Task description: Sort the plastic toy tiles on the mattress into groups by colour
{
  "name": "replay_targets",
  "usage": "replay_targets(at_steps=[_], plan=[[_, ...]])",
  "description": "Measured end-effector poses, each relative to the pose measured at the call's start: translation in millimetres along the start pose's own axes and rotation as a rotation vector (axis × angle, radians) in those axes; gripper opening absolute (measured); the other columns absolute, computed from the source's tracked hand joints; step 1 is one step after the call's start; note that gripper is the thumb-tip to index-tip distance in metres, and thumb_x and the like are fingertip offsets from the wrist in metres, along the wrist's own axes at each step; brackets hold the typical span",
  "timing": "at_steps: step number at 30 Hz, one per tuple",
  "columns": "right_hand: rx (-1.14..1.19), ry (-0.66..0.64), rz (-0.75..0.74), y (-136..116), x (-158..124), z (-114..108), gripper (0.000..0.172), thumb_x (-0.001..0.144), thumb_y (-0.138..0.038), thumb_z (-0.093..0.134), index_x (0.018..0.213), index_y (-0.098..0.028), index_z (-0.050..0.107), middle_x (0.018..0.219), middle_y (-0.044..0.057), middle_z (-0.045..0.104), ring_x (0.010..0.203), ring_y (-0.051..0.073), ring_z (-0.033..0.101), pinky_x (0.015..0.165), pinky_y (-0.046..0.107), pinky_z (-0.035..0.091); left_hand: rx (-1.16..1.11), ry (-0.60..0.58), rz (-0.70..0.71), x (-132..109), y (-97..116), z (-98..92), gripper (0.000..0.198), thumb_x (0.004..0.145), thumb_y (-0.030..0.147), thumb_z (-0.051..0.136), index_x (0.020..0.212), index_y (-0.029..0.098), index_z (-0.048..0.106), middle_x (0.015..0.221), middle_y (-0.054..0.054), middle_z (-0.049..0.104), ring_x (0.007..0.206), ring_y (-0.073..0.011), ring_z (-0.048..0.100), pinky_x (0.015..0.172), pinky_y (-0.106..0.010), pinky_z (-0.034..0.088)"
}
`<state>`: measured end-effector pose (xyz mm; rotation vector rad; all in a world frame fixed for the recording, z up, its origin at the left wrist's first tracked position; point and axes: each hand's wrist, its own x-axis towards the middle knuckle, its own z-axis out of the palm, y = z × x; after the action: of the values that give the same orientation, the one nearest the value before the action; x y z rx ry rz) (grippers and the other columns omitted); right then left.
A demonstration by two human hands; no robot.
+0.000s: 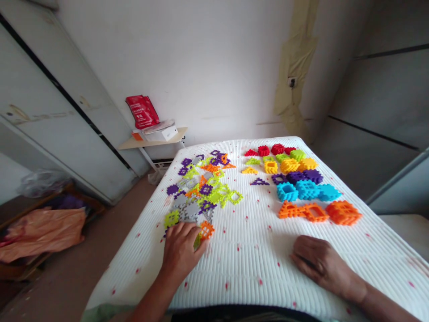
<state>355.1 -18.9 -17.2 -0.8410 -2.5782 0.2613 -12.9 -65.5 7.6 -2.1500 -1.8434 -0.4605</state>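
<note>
Lime-green piece (pixel 197 242) partly hidden by my left hand (pixel 182 246), fingers half-bent at the near end of the pile (pixel 192 209), grip unclear, orange window piece (pixel 207 229) beside my thumb (pixel 202 248), right hand (pixel 318 261) curled, palm unseen, contents uncertain

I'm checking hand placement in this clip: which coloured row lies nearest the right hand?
The orange row: it is the front one, just beyond the right hand. The blue, purple, yellow, green and red rows lie farther back.
</note>
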Motion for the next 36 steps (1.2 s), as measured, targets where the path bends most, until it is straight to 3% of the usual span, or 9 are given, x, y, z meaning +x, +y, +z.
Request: replay_targets(at_steps=[9, 17, 22, 27, 31, 36], plan=[[-0.008, -0.013, 0.019, -2, 1, -2, 0.029, 0.095, -0.022, 0.039, 0.068, -0.017, 0.048, 0.066, 0.002, 0.050, 0.061, 0.013, 0.049, 0.058, 0.027, 0.033, 0.006, 0.120, 0.062, -3, 4, 23.9, 0.030, 0.076, 0.034, 0.062, 0.102, 0.019, 0.063, 0.101, -0.008, 0.065, 0.093, -0.0257, 0.056, 0.081, -0.042, 0.041], [-0.038, 0.006, 0.019, -3, 1, -1, 0.029, 0.095, -0.022, 0.039, 0.067, -0.018, 0.048, 0.064, 0.002, 0.050, 0.059, 0.013, 0.049, 0.056, 0.027, 0.034, -0.036, 0.209, 0.102, -4, 0, 28.2, 0.023, 0.086, 0.022, 0.050, 0.106, 0.016, 0.060, 0.099, -0.007, 0.068, 0.090, -0.0205, 0.061, 0.083, -0.035, 0.046], [-0.041, 0.002, 0.013, -5, 2, -2, 0.030, 0.095, -0.022, 0.038, 0.067, -0.018, 0.047, 0.064, 0.002, 0.050, 0.058, 0.013, 0.048, 0.056, 0.026, 0.034, -0.107, 0.309, -0.015, -3, -8, 32.5, 0.023, 0.089, 0.024, 0.044, 0.103, 0.017, 0.060, 0.090, -0.005, 0.071, 0.081, -0.0176, 0.065, 0.076, -0.029, 0.048], [-0.042, 0.003, 0.024, -4, 2, -1, 0.030, 0.095, -0.023, 0.039, 0.067, -0.018, 0.048, 0.065, 0.002, 0.050, 0.059, 0.013, 0.049, 0.057, 0.027, 0.033, -0.315, 0.336, -0.296, 14, -11, 34.5, 0.029, 0.090, 0.035, 0.040, 0.090, 0.018, 0.063, 0.085, -0.005, 0.070, 0.079, -0.0185, 0.065, 0.072, -0.028, 0.048], [-0.048, 0.014, 0.022, -5, 4, -2, 0.030, 0.095, -0.023, 0.039, 0.066, -0.018, 0.048, 0.064, 0.002, 0.050, 0.059, 0.013, 0.049, 0.056, 0.027, 0.034, -0.535, 0.275, -0.457, 37, -4, 31.4, 0.034, 0.088, 0.042, 0.038, 0.084, 0.018, 0.062, 0.074, -0.003, 0.067, 0.071, -0.0173, 0.061, 0.065, -0.026, 0.046], [-0.048, 0.056, 0.039, -10, 13, -3, 0.030, 0.095, -0.022, 0.037, 0.068, -0.018, 0.050, 0.065, 0.002, 0.051, 0.060, 0.014, 0.050, 0.056, 0.027, 0.036, -0.743, 0.154, -0.459, 66, 14, 31.0, 0.037, 0.087, 0.044, 0.038, 0.080, 0.016, 0.061, 0.066, 0.000, 0.059, 0.065, -0.0149, 0.055, 0.061, -0.023, 0.043]])
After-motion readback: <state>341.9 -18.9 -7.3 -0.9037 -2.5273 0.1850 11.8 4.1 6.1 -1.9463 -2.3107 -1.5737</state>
